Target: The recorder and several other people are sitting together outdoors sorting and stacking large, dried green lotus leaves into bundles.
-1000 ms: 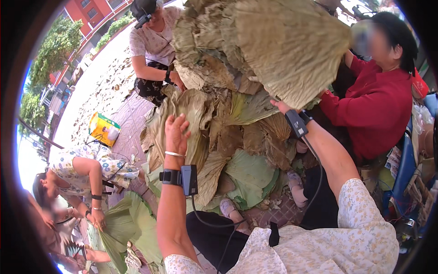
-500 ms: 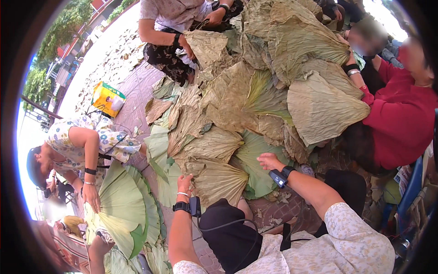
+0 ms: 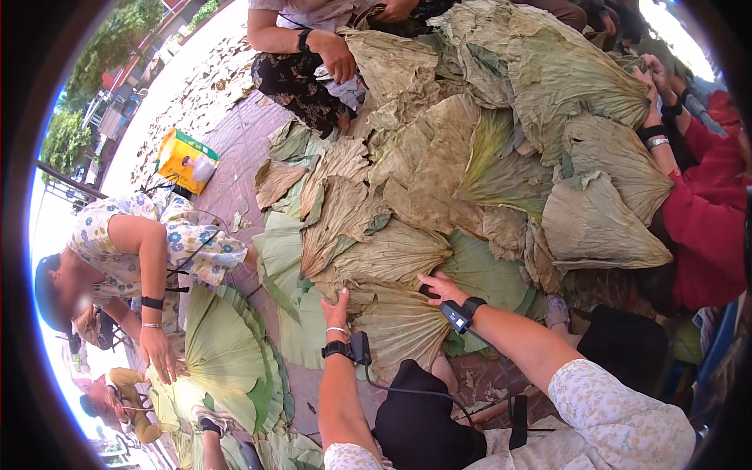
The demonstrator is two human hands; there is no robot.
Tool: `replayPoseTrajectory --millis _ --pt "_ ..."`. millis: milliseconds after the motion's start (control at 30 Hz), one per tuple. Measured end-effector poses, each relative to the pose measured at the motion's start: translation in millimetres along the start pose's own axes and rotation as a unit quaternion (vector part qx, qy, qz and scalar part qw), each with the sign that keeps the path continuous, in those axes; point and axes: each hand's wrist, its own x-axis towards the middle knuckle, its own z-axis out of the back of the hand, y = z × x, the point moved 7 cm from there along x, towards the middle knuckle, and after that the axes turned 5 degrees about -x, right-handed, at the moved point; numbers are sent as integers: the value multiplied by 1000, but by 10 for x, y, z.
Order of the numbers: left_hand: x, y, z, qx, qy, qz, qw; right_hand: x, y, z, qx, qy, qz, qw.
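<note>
A dried, tan-brown lotus leaf (image 3: 403, 325), folded into a fan shape, lies in front of me on a spread of leaves. At its left edge is my left hand (image 3: 336, 312), fingers pointing away from me and apart. My right hand (image 3: 443, 289) reaches to its upper right, fingers stretched out over a small dark gap. Whether either hand touches the leaf is hard to tell. Greener lotus leaves (image 3: 487, 274) show beyond my right hand. Another folded brown leaf (image 3: 392, 254) lies just above the one between my hands.
A large heap of dried leaves (image 3: 439, 157) rises ahead. To the left, a person in a floral top (image 3: 125, 227) has a hand over a stack of green leaves (image 3: 219, 345). Other people sit at the far side and right, one in red (image 3: 709, 211). A yellow-green bag (image 3: 186, 162) stands on the paving.
My right hand has moved left onto the folded leaf's upper side and its fingers have stretched out. The view has shifted, and the person in red has moved both hands on a leaf.
</note>
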Motion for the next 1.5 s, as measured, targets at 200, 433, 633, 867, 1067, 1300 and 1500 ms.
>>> replayPoseTrajectory --millis 200,433,633,867,1067,1300,1500 --pt "-214 10 -515 -162 131 53 977 -30 64 -279 13 64 -13 998" --pt "-1033 133 -641 -185 267 131 937 -361 24 -71 7 56 21 998" --pt "-1561 -1429 -691 -90 285 -62 952 -1219 1045 -251 55 72 146 985" --pt "-2994 -3783 -1024 -213 335 -357 846 -3358 3091 -451 79 184 507 839" --pt "-3614 -4198 -1451 -171 301 -563 750 -3944 3583 550 73 85 576 810" --pt "-2535 -2673 -1351 -3 229 -242 943 -3024 2388 1683 14 -101 365 926" --pt "-2279 -1575 -1265 -60 204 -33 977 -2517 1287 2027 14 -111 263 958"
